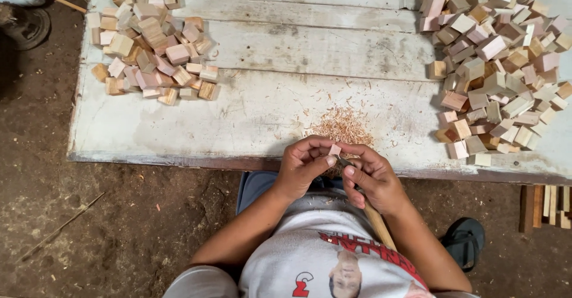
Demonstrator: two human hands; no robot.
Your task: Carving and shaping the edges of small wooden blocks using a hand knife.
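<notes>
A worn white board [250,104] lies flat on the dirt floor [119,214], and the person sits at its near edge. On its right end sits the big pile [497,65] of small wood blocks, pale and pinkish; a smaller pile [149,42] lies at the far left. Between them, just beyond the hands, is a heap of fine shavings [341,125]. A sandal [465,238] shows at lower right, beside some wood strips [545,205].

The step in hand looks like whittling one block: the cut is under way, judging by the blade set against the wood and the shavings below it. The next stroke seems to call for a firm pinch on the block and a short, controlled pull of the blade, with the thumbs kept clear of the edge.

The left hand [302,167] is curled nearly closed, fingertips pinching a small block [335,150] held over the board's near edge. The right hand [372,182] is wrapped tight round a knife [374,214] with a wooden handle (the handle runs back under the wrist), its thumb braced by the block. The blade tip touches the block, though the exact contact is too small to make out.
</notes>
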